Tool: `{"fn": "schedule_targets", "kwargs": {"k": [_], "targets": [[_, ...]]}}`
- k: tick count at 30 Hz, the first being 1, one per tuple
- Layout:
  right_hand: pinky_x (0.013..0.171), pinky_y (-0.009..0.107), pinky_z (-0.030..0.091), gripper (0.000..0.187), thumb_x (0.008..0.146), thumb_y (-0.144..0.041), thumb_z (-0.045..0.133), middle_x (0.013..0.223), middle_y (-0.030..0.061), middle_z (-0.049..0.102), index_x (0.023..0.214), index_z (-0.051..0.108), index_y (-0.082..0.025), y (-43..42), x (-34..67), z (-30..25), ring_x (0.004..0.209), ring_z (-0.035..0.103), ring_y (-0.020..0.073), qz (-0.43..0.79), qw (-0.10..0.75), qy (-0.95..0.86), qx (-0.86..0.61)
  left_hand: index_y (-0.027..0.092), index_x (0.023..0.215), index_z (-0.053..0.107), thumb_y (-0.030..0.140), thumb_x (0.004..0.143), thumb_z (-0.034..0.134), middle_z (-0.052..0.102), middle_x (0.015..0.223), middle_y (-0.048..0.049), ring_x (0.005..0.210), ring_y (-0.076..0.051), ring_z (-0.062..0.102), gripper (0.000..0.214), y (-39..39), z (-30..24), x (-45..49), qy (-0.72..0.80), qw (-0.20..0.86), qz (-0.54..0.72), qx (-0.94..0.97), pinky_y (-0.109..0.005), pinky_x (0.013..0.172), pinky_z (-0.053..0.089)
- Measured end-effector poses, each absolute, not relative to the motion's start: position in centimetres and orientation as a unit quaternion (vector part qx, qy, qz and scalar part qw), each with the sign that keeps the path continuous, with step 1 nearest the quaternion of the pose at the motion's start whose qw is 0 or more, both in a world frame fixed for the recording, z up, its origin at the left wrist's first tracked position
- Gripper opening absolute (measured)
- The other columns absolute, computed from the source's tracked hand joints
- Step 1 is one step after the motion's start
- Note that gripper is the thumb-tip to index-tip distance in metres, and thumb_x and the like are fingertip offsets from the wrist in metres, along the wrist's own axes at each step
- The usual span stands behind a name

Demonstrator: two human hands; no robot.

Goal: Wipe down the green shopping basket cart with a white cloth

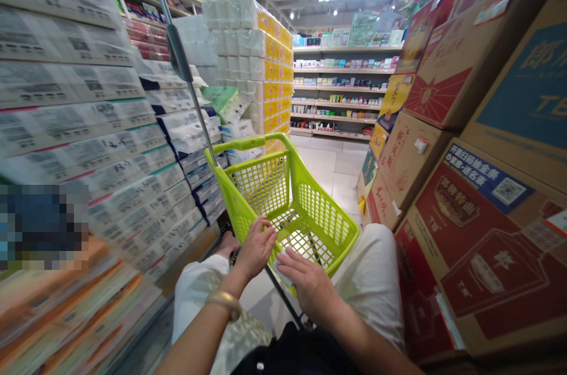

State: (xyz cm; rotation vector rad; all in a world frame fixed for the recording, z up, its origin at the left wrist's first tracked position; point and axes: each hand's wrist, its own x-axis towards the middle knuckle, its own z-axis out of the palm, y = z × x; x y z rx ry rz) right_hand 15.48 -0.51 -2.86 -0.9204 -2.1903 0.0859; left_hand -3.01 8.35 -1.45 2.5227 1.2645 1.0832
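Note:
A lime-green shopping basket [325,209] with lattice sides stands between my knees, with nothing inside it. My left hand [256,248], a gold bangle on its wrist, is closed on the near rim of the basket. Close beside it, my right hand [308,280] presses a small white cloth [283,268] against the same rim; most of the cloth is under the fingers, and I cannot tell whether it is fabric or tissue. A long metal pull handle [201,109] with a grey grip slants up along the basket's left side.
Stacked paper packs [88,85] rise close on the left, with wrapped toilet rolls [248,50] behind. Printed cartons [482,245] are piled close on the right. Beyond the basket, a tiled aisle [316,159] leads to shelves [336,91] of small boxes and bottles.

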Motion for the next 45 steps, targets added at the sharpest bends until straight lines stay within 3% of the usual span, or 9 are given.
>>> {"fn": "schedule_targets", "kwargs": {"k": [7, 15, 23, 31, 37, 42, 45], "targets": [[0.106, 0.04, 0.048, 0.042, 0.088, -0.004, 0.043, 0.13, 0.0094, 0.064, 0.122, 0.064, -0.017, -2.4, 17.4, -3.4, 0.133, 0.047, 0.0219, 0.038, 0.358, -0.866, -0.348, 0.021, 0.08, 0.062, 0.03, 0.095, 0.04, 0.056, 0.103, -0.0067, 0.123, -0.025, 0.044, 0.028, 8.4, -1.9, -2.8, 0.423, 0.064, 0.365, 0.827, -0.046, 0.108, 0.04], [0.107, 0.037, 0.046, 0.049, 0.079, 0.001, 0.048, 0.132, 0.0064, 0.062, 0.118, 0.066, -0.02, 1.8, 14.4, -1.7, 0.133, 0.048, 0.0212, 0.084, 0.333, -0.869, -0.357, 0.021, 0.08, 0.063, 0.03, 0.096, 0.037, 0.056, 0.101, -0.0065, 0.12, -0.024, 0.047, 0.031, 8.5, -1.3, -3.3, 0.419, 0.065, 0.356, 0.832, -0.045, 0.105, 0.043], [0.108, 0.039, 0.045, 0.041, 0.086, -0.004, 0.047, 0.132, 0.0095, 0.062, 0.121, 0.064, -0.016, -1.8, 17.3, -3.0, 0.135, 0.045, 0.0216, 0.09, 0.348, -0.868, -0.344, 0.022, 0.078, 0.062, 0.032, 0.096, 0.037, 0.056, 0.102, -0.0066, 0.122, -0.024, 0.045, 0.032, 8.3, -1.6, -3.0, 0.422, 0.069, 0.361, 0.829, -0.046, 0.107, 0.041], [0.107, 0.038, 0.046, 0.049, 0.079, 0.003, 0.046, 0.132, 0.007, 0.062, 0.117, 0.066, -0.019, 1.5, 15.0, -1.4, 0.134, 0.046, 0.0209, 0.118, 0.327, -0.869, -0.352, 0.022, 0.076, 0.062, 0.031, 0.095, 0.038, 0.056, 0.099, -0.0067, 0.119, -0.025, 0.047, 0.032, 8.5, -1.2, -3.2, 0.426, 0.061, 0.355, 0.83, -0.046, 0.105, 0.043], [0.108, 0.038, 0.045, 0.046, 0.083, 0.0, 0.046, 0.132, 0.0082, 0.062, 0.12, 0.065, -0.02, -0.4, 16.5, -2.5, 0.135, 0.044, 0.0204, 0.116, 0.346, -0.866, -0.342, 0.022, 0.077, 0.062, 0.031, 0.095, 0.037, 0.056, 0.101, -0.0071, 0.12, -0.025, 0.046, 0.032, 8.6, -1.3, -3.2, 0.427, 0.059, 0.352, 0.831, -0.047, 0.106, 0.042], [0.107, 0.04, 0.046, 0.041, 0.086, -0.004, 0.046, 0.132, 0.0103, 0.062, 0.12, 0.065, -0.017, -1.8, 17.4, -3.1, 0.135, 0.045, 0.0222, 0.101, 0.35, -0.865, -0.345, 0.021, 0.078, 0.063, 0.031, 0.095, 0.036, 0.057, 0.102, -0.0082, 0.122, -0.026, 0.045, 0.033, 8.4, -1.5, -3.0, 0.432, 0.055, 0.345, 0.831, -0.05, 0.107, 0.04], [0.106, 0.039, 0.047, 0.043, 0.084, -0.001, 0.045, 0.131, 0.0083, 0.063, 0.117, 0.066, -0.018, -0.6, 16.5, -2.6, 0.133, 0.047, 0.022, 0.104, 0.341, -0.866, -0.352, 0.022, 0.078, 0.063, 0.03, 0.094, 0.038, 0.06, 0.1, -0.0078, 0.122, -0.027, 0.046, 0.03, 8.4, -1.1, -3.0, 0.434, 0.045, 0.335, 0.835, -0.058, 0.112, 0.03]]}}
